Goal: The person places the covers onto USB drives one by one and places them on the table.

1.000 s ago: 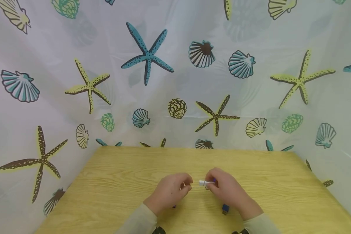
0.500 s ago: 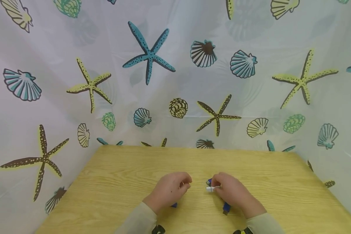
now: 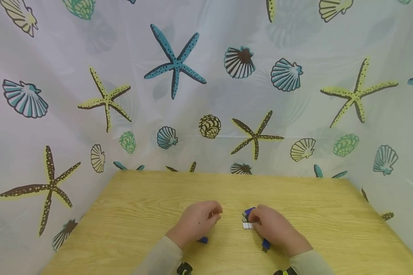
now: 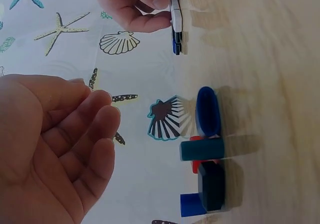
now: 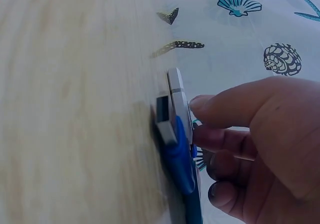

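A white USB stick [image 3: 247, 226] lies flat on the table beside the fingertips of my right hand [image 3: 273, 225]. In the right wrist view, thumb and forefinger are parted just over the white stick; whether they still touch it is hard to tell. Next to it lies a blue USB stick [image 3: 249, 211] with its metal plug showing [image 5: 166, 119]. Another blue USB stick [image 3: 266, 245] pokes out below that hand. My left hand [image 3: 197, 221] hovers over the table, fingers loosely curled and holding nothing. A blue cap [image 3: 203, 240] shows below it.
Several small caps lie together in the left wrist view: a blue one [image 4: 207, 111], a teal one [image 4: 202, 149], a red one [image 4: 196, 167] and a dark one [image 4: 211, 186]. A shell-patterned curtain [image 3: 192, 95] surrounds the wooden table [image 3: 151, 194].
My right hand has moved slightly right and towards me and lowered the white USB stick onto the table; its fingers have loosened. My left hand has shifted slightly left.
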A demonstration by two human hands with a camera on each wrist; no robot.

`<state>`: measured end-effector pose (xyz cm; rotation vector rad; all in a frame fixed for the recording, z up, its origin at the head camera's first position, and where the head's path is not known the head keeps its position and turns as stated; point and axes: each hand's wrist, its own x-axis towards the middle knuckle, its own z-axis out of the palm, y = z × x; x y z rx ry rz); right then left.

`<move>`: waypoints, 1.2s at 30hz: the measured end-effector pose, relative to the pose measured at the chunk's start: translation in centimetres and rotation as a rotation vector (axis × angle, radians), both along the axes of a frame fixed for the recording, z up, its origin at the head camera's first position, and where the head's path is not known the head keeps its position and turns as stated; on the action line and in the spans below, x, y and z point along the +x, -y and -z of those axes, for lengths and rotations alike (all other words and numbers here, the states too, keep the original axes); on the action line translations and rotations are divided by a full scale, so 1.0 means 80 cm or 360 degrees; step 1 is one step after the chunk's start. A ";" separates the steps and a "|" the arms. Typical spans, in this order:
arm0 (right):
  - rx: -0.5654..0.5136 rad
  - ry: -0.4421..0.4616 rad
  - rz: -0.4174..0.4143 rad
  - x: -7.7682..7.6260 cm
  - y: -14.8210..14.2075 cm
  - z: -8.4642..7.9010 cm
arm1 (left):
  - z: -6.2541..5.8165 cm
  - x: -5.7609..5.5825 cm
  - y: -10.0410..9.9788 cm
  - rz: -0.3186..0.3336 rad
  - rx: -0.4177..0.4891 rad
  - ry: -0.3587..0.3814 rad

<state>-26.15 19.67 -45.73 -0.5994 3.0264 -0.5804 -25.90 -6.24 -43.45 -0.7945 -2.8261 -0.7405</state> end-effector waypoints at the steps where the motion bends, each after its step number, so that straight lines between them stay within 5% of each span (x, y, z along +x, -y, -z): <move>1: -0.0003 -0.0015 0.0000 0.000 0.000 0.000 | 0.001 -0.001 0.001 -0.0009 0.0002 0.0005; 8: -0.0049 -0.0038 -0.0022 -0.002 0.000 -0.001 | 0.005 -0.006 0.006 -0.0147 -0.0052 0.0083; 18: -0.0059 -0.0060 0.0011 0.002 0.002 -0.006 | 0.014 -0.009 0.012 -0.0277 -0.0260 0.0046; 27: -0.0101 -0.0068 0.0127 0.002 0.002 -0.008 | 0.017 -0.007 0.015 -0.0254 -0.0384 0.0193; 36: -0.0104 -0.0047 0.0103 0.001 0.001 -0.008 | 0.024 -0.008 0.018 -0.0219 -0.0448 0.0187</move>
